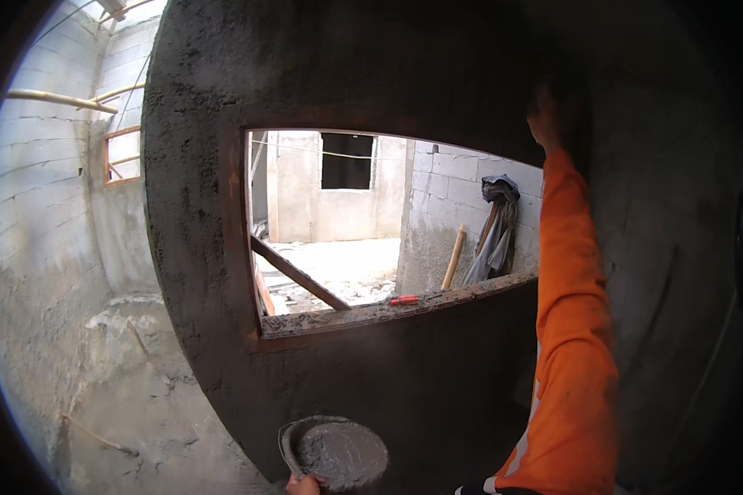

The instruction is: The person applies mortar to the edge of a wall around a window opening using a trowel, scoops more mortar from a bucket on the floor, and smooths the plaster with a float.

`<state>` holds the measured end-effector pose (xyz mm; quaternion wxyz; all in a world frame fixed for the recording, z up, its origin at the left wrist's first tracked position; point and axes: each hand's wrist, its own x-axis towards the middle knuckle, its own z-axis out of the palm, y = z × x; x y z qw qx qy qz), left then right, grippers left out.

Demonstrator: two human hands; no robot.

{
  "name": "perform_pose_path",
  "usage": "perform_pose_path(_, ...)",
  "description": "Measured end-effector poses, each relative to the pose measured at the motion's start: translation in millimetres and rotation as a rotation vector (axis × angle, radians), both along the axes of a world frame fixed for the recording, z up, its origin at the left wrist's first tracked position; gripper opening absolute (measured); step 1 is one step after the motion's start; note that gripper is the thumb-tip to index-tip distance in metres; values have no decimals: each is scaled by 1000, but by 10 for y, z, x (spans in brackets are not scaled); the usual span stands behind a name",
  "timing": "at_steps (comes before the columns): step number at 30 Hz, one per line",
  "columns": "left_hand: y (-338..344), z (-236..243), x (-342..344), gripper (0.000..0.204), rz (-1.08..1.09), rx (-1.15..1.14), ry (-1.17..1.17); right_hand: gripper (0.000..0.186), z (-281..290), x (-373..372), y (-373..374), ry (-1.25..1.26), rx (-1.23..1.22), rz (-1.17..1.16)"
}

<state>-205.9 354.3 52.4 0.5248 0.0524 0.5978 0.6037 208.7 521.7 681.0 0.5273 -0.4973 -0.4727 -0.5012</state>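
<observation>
While the L hand grips the near L edge of a round pan, fingers closed on its rim, grey mortar fills the pan nearly to the top, low ctr, in front of the dark wall. An orange sleeve runs up the R side to the R hand, raised by the wall just above the window's upper R corner; too dark there, so can't tell if its fingers are wide, narrow or holding smth. Wall's surface is dark grey & rough toward its L edge. Window frame is reddish-brown, set in the wall; its sill is caked w/ grey bits, & a red tool lies on it approx. mid-length. Just behind, a board slants down to the R across the opening's lower L corner. Off L, past the wall's edge, stands a block wall w/ a small framed opening & a bamboo pole up high. Thru the window, R side: a stick leans next to a grey cloth. Farthest back, a pale bldg w/ a dark square opening.
</observation>
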Motion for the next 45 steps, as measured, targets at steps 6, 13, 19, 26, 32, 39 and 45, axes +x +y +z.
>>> perform_pose_path(6, 6, 272, -425, 34, 37, 93, -74, 45, -2977, -1142, -451, 197, -1197, 952)
perform_pose_path(13, -21, 173, -393, 26, -86, 235, -56, 25, -4948, -2258, -1260, 405, -2221, 591)
perform_pose_path(19, -476, 2, -640, 28, -128, 187, -121, 18, -5811, -2770, -1469, 1156, -2513, 998)
perform_pose_path(26, -493, -42, -666, 28, -204, 106, -205, 23, -5520, -2338, -1987, 1670, -2080, 1366)
perform_pose_path(32, -217, -203, -615, 22, -214, 39, -35, 39, -4397, -1871, -2191, 1797, -1373, 1768)
perform_pose_path(39, -106, 22, -670, 41, -140, -40, 3, 33, -2919, -1217, -2150, 1196, -289, 1475)
perform_pose_path(45, 149, -330, -559, 30, -170, -9, 106, 29, -1381, -760, -1342, 612, 743, 907)
